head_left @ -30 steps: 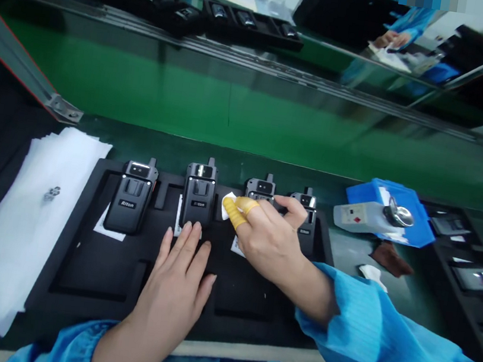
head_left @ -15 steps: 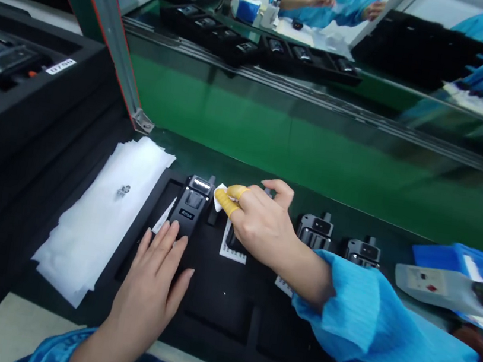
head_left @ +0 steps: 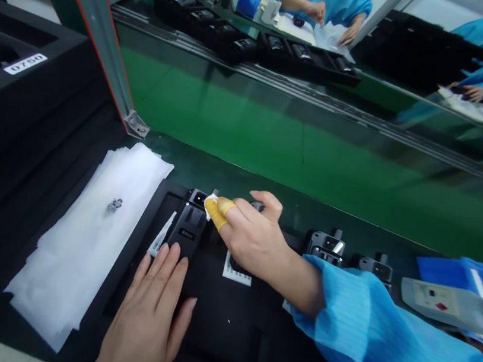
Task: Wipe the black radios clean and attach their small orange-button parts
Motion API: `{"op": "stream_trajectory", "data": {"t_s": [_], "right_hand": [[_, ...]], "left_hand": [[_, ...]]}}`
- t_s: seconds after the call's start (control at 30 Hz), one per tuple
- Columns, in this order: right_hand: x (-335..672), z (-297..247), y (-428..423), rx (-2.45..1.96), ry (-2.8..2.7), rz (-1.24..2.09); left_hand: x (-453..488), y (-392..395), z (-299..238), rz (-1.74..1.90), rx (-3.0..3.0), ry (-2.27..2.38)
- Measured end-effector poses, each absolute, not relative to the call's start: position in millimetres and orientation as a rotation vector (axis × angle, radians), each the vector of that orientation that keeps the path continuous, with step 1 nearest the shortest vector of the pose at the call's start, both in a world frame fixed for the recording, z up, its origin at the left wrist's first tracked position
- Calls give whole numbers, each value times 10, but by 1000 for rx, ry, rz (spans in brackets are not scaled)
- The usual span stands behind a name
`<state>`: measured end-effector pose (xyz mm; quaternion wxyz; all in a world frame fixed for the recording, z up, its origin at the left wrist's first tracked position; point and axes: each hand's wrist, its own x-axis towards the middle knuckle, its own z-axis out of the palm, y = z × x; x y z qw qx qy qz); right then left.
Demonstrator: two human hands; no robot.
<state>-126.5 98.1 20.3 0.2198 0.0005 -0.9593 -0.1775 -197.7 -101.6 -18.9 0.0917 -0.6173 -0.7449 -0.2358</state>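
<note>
A black two-way radio (head_left: 191, 222) marked "Riton" lies in a black foam tray (head_left: 210, 308). My left hand (head_left: 149, 306) rests flat with its fingertips on the radio's lower end. My right hand (head_left: 248, 230), with yellow finger cots on two fingers, pinches a small white wipe (head_left: 210, 205) against the radio's upper right edge, by its antenna. A white label strip (head_left: 162, 234) lies along the radio's left side. Beneath my right hand, another radio is mostly hidden, with a printed label sheet (head_left: 238, 271) beside it.
White plastic bags (head_left: 89, 243) lie left of the tray. More radios (head_left: 326, 247) sit to the right, near a clear bottle (head_left: 440, 302) and a blue packet (head_left: 462, 275). Stacked black foam trays (head_left: 27, 133) rise at far left. Beyond a green partition (head_left: 232, 120), co-workers handle things.
My right hand has shifted the wipe slightly left, onto the radio's upper right edge. My left hand stays on the radio. The view has moved a little, and co-workers' hands have changed position.
</note>
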Motion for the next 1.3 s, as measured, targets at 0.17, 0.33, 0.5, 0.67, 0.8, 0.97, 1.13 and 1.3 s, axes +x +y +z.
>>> {"op": "stream_trajectory", "data": {"t_s": [0.17,0.33,0.5,0.67,0.8,0.97,1.13,1.3], "right_hand": [[-1281,214,961,-13,-2632,-523],[-1491,206,924,-28,-2576,-535],[-1474,182,930,-87,-2586,-530],[-1298,174,912,-137,-2597,-524],[-1254,165,866,-163,-2565,-546],[-1257,140,821,-173,-2555,-563],[-1109,164,850,-265,-2589,-558],[-1010,242,908,-327,-2629,-533]], "left_hand": [[-1982,-1016,-196,-718,-1830,-2194],[-1984,-1022,-212,-698,-1838,-2211],[-1976,-1028,-201,-690,-1843,-2214],[-1974,-1030,-191,-680,-1835,-2215],[-1977,-1020,-196,-678,-1826,-2203],[-1974,-1022,-214,-684,-1828,-2194],[-1979,-1026,-219,-705,-1818,-2211],[-1976,-1013,-198,-732,-1801,-2202]]}}
